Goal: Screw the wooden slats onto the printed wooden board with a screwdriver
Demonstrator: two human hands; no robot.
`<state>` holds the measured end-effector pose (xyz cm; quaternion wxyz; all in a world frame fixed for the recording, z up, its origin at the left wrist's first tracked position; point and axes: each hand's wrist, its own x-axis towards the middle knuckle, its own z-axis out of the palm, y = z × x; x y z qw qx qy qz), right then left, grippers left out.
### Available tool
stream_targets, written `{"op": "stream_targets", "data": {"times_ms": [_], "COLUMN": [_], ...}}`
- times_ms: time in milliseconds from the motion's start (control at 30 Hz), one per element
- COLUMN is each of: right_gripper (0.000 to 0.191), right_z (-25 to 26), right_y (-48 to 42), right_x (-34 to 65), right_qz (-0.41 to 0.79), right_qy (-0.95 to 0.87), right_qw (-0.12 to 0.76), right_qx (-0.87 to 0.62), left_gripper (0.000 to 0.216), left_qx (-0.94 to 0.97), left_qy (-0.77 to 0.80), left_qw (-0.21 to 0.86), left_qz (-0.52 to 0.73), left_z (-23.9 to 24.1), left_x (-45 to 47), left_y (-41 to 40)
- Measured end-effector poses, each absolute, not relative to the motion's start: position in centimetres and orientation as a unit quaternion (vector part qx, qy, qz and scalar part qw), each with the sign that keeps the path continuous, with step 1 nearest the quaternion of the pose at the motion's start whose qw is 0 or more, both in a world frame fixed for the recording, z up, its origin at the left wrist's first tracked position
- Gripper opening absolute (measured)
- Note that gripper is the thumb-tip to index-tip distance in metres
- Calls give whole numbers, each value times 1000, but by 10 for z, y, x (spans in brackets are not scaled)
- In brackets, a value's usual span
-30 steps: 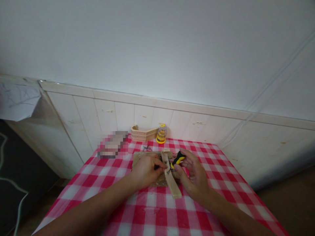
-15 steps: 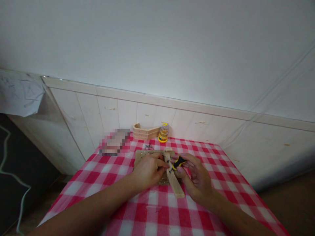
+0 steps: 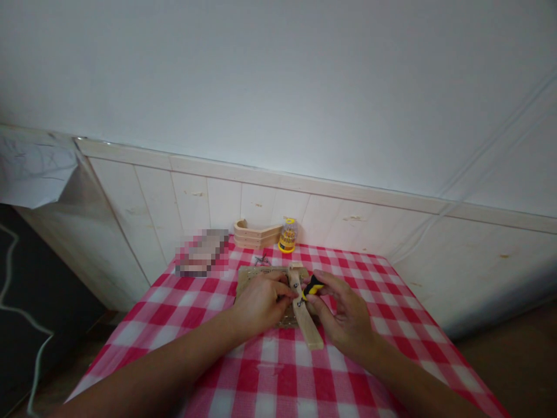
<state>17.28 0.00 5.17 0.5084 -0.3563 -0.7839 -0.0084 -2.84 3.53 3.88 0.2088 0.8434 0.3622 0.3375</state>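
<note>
A flat wooden board point(image 3: 246, 277) lies on the red-and-white checked tablecloth point(image 3: 278, 377), with a narrow curved wooden strip point(image 3: 308, 328) laid across it. My left hand point(image 3: 260, 302) rests on the board, fingers pinched at the strip beside a small screw. My right hand point(image 3: 343, 310) is closed round a black-and-yellow screwdriver point(image 3: 312, 287), whose tip points at the strip right next to the left fingertips.
Stacked curved wooden pieces point(image 3: 256, 233) and a yellow-based clear case of screwdriver bits point(image 3: 288, 235) stand at the table's far edge against the white panelled wall. A few dark screws point(image 3: 261, 259) lie behind the board. A blurred-out object point(image 3: 201, 252) sits far left.
Both hands stay at the strip; the screwdriver handle has turned slightly in my right fingers. The view has shifted a little.
</note>
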Motion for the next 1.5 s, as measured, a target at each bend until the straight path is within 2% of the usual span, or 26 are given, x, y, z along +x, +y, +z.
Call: {"op": "stream_targets", "data": {"times_ms": [233, 433, 900, 1200, 1500], "right_gripper": [52, 56, 59, 54, 60], "right_z": [50, 38, 22, 20, 18], "right_y": [-1, -2, -8, -5, -4], "right_x": [173, 175, 180, 171, 173], "right_qz": [-12, 35, 106, 107, 54], "right_qy": [-775, -774, -754, -748, -769], "right_qw": [521, 538, 551, 558, 542], "right_qx": [-358, -331, -342, -343, -335], "left_gripper": [25, 29, 29, 28, 27], "left_qx": [842, 833, 871, 862, 867], "left_qy": [369, 364, 367, 377, 365], "left_qw": [228, 251, 151, 157, 131], "left_qz": [322, 332, 291, 300, 312], "left_z": [35, 33, 35, 43, 40], "left_x": [-28, -28, -29, -29, -28], "left_y": [36, 35, 30, 28, 32]}}
